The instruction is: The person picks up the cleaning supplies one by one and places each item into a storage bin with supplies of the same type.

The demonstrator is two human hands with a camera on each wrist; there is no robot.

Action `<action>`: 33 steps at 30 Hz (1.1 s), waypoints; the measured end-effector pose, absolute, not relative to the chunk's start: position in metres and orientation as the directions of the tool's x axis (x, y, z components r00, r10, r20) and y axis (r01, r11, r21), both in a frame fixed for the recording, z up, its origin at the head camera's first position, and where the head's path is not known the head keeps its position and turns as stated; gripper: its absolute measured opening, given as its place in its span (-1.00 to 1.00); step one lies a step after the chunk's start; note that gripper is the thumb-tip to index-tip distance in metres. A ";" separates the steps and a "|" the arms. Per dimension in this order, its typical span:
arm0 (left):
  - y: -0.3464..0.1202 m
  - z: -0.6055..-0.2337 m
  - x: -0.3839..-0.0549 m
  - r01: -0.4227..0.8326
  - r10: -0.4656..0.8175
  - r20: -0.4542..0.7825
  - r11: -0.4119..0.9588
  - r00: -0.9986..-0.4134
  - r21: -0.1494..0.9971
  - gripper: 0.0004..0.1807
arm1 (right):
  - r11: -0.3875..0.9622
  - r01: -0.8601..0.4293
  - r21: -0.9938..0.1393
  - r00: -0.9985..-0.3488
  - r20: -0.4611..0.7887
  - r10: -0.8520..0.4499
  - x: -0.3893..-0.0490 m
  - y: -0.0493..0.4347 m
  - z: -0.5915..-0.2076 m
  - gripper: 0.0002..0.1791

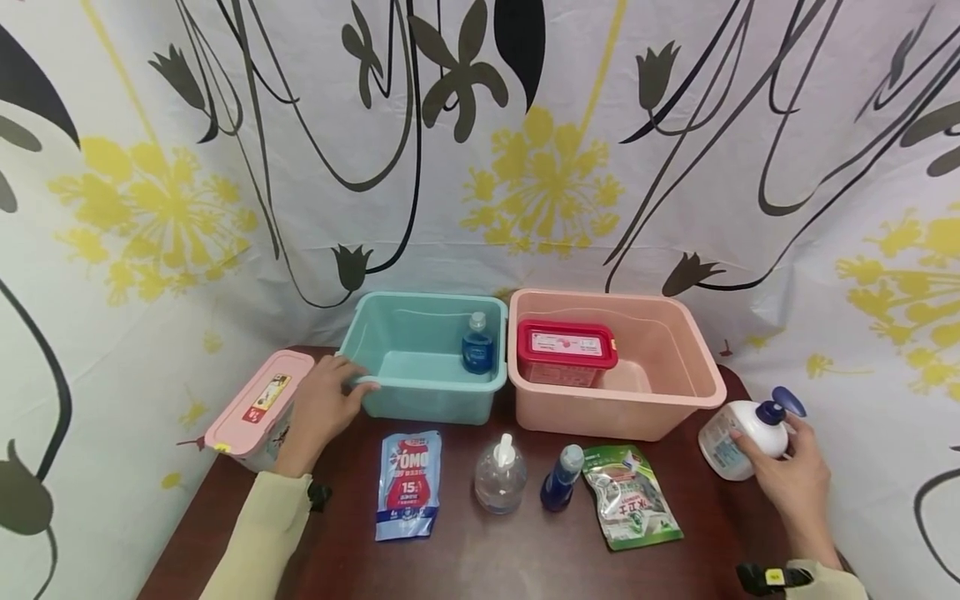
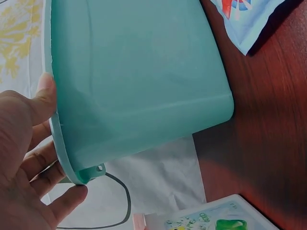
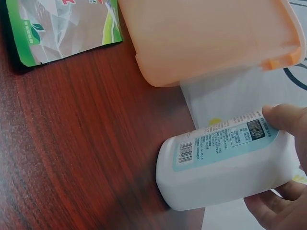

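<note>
My left hand (image 1: 341,387) grips the near-left corner of the teal bin (image 1: 431,404). The left wrist view shows the thumb on the bin's (image 2: 139,76) rim and the fingers of that hand (image 2: 48,148) curled under it. A small blue bottle (image 1: 477,346) stands inside the bin. At the table's right edge, my right hand (image 1: 783,454) holds a white pump bottle (image 1: 738,433) with a blue pump, tilted over. The right wrist view has its labelled base (image 3: 225,167) just above the wood, held between the thumb and fingers of the right hand (image 3: 288,158).
A pink bin (image 1: 600,408) beside the teal one holds a red-lidded box (image 1: 566,346). In front lie an OMO pouch (image 1: 408,483), a clear pump bottle (image 1: 500,477), a blue bottle (image 1: 562,477) and a green pouch (image 1: 630,496). A pink-lidded box (image 1: 258,408) sits far left.
</note>
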State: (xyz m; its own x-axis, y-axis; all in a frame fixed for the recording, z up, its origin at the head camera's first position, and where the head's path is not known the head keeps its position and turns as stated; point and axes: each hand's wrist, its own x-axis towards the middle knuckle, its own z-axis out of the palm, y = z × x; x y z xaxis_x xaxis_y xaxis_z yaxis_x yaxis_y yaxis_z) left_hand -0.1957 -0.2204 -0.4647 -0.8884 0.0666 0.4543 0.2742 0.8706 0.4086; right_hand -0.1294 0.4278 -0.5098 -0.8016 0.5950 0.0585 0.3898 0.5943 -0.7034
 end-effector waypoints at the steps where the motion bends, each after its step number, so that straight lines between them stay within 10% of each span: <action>1: -0.221 -0.465 -0.196 0.272 0.065 0.453 0.871 -0.889 0.408 -0.56 | 0.590 0.394 -0.705 -0.798 0.056 0.600 -0.130 0.428 -0.511 0.08; 33: -0.219 -0.471 -0.194 0.219 0.004 0.414 0.853 -0.910 0.474 -0.58 | 0.624 0.416 -0.661 -0.782 0.091 0.617 -0.133 0.429 -0.511 -0.02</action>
